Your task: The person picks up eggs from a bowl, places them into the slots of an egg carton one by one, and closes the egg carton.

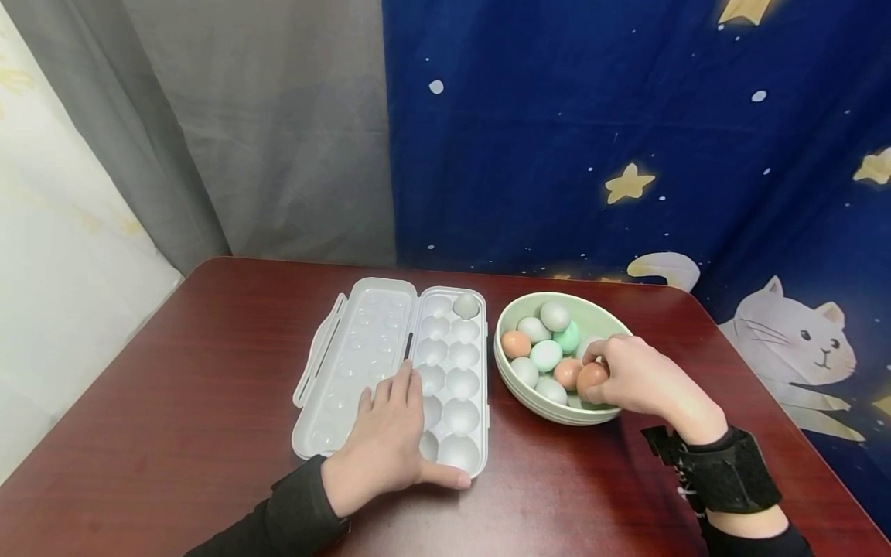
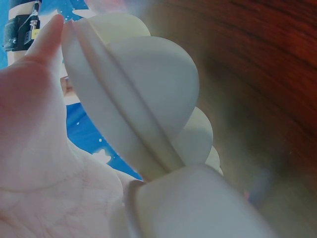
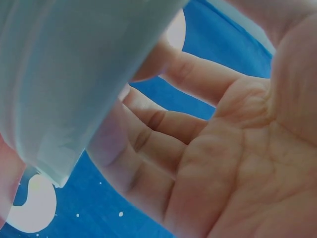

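An open white plastic egg box lies on the table, its lid folded out to the left. One pale grey egg sits in the far right cup. My left hand rests across the near end of the box, fingers straight and thumb along the front edge. To the right stands a pale green bowl holding several grey, mint green and brown eggs. Reaching over the bowl's right rim, my right hand pinches a brown egg between thumb and fingers. In the right wrist view the bowl wall hides the fingertips.
Both containers stand on a dark red wooden table with rounded far corners. Behind it hang a grey curtain and a blue curtain with stars and a cat. A black strap wraps the right wrist.
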`<state>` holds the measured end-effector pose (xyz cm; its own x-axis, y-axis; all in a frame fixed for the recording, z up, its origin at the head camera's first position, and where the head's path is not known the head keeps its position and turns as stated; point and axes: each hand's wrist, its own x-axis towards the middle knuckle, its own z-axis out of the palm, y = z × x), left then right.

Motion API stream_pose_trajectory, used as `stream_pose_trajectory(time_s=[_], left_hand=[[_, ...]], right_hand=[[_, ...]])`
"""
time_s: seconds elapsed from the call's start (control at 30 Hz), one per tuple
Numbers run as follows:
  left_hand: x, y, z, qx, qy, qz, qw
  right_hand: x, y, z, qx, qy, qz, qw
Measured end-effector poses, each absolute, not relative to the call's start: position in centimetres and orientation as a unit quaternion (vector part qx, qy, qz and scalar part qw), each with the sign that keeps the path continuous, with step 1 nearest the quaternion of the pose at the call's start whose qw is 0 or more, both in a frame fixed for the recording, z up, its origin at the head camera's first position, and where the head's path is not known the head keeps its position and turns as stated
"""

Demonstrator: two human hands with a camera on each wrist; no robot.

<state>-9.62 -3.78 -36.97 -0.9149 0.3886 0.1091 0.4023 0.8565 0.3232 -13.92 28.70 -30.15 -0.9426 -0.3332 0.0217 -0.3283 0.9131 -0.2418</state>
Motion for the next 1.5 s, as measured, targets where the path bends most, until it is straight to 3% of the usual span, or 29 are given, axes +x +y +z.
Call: stream_pose_trajectory(time_s=[1.5], left_hand=[[-9.6, -3.8, -36.8, -0.201, -0.965, -0.166, 0.009]], right_hand=[[-13.7, 28.8, -29.1, -0.140, 0.980, -0.140, -0.025]])
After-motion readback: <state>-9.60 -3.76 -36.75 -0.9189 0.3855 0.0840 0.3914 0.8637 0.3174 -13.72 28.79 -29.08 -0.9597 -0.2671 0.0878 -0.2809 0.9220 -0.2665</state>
